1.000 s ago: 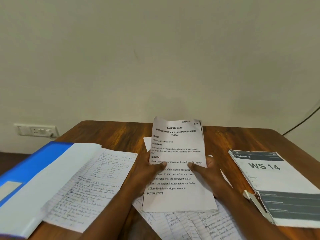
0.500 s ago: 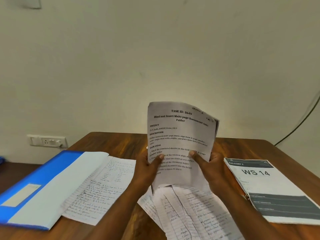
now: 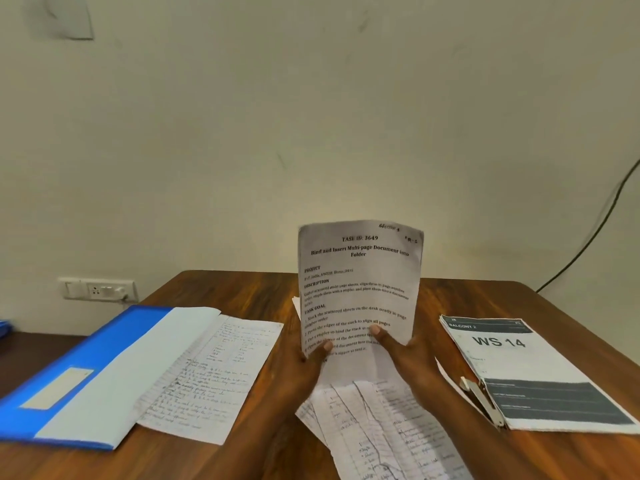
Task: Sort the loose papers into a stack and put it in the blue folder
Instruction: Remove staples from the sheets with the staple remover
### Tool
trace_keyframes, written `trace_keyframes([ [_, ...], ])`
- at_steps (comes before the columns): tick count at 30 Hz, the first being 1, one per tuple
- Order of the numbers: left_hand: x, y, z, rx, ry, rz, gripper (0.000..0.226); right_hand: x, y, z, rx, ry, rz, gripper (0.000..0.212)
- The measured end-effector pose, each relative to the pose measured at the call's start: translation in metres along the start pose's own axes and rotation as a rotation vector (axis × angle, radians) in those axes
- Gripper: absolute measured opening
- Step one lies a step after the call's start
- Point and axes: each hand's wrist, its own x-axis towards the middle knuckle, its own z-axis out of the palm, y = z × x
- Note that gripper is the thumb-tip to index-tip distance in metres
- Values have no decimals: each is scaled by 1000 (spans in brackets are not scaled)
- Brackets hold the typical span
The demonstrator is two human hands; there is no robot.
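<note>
White printed sheet (image 3: 360, 289) stands upright between both hands, so I'd say we're mid-gathering. Left hand (image 3: 304, 368) and right hand (image 3: 412, 355) each pinch its lower edge, thumbs curled over the front. Handwritten pages (image 3: 381, 427) lie just below the fingers, one more sheet (image 3: 214, 368) to their left, touching the blue folder (image 3: 86, 362). Next move probably: collect those loose pages under this one.

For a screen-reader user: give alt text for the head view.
Both hands, left hand and right hand, hold a printed sheet upright over handwritten papers on a wooden table, blue folder at left.
</note>
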Motion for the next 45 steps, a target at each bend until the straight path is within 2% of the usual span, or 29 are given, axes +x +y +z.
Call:
trace_keyframes([
  [2,-11,-3,0,43,-51,-24,20,-4,16,1,-68,-42,71,21],
  [3,-14,-7,0,62,-60,-34,17,-5,23,1,-108,-58,99,20],
  [8,-11,-9,-3,75,-29,-32,20,-5,25,2,-146,-20,90,16],
  [14,-11,-12,-6,168,-52,27,25,-16,36,10,-39,-10,125,11],
  [18,-4,-15,-18,137,-99,2,34,-3,26,4,-57,-63,114,13],
  [21,10,-7,-39,186,-211,-94,38,9,-6,-12,46,-97,86,23],
  [24,22,17,-62,252,-373,-138,23,24,-52,-35,170,-59,25,31],
  [27,37,43,-77,422,-447,-157,19,34,-90,-59,130,-61,-46,38],
  [32,52,95,-79,933,-485,8,12,38,-118,-78,-318,-279,-77,30],
  [35,55,123,-81,1116,-504,107,29,30,-108,-71,-448,-363,-111,27],
  [38,60,135,-91,975,-442,92,17,29,-89,-67,-351,-282,-85,32],
  [40,61,129,-99,679,-240,90,10,32,-78,-65,-200,-213,-17,45],
  [42,60,110,-105,276,-37,62,21,33,-72,-62,-134,-191,-24,51],
  [43,59,97,-107,96,12,23,29,33,-70,-60,-101,-200,-37,49],
  [45,56,72,-105,-106,12,-38,42,36,-64,-53,-36,-210,-40,46],
])
